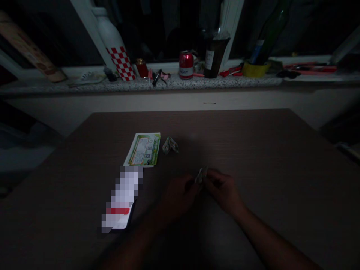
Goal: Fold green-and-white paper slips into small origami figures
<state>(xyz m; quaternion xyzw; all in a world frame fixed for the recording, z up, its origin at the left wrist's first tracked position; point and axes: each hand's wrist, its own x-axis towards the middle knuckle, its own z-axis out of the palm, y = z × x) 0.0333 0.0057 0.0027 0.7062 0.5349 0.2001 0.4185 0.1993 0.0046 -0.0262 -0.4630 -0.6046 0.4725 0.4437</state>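
Between my two hands, over the middle of the dark wooden table [253, 150], is a small piece of folded paper [201, 174]. My left hand [181, 191] pinches its left side, the fingers partly hidden in shadow. Thumb and fingers of my right hand [222, 187] close on its right edge. Another folded paper piece [170, 145], printed in green and white, stands on the table beyond my left hand. Beside that piece lies a stack of green-and-white printed sheets [144, 150]. Nearer to me, left of my left hand, a phone [122, 198] has a lit, blurred-out screen.
A granite windowsill [168, 83] runs behind the table. On it stand a white bottle with red checks [119, 56], a red can [186, 65], a dark bag [215, 56], a yellow tape roll [255, 69] around a green bottle [271, 33], and small tools. The light is dim.
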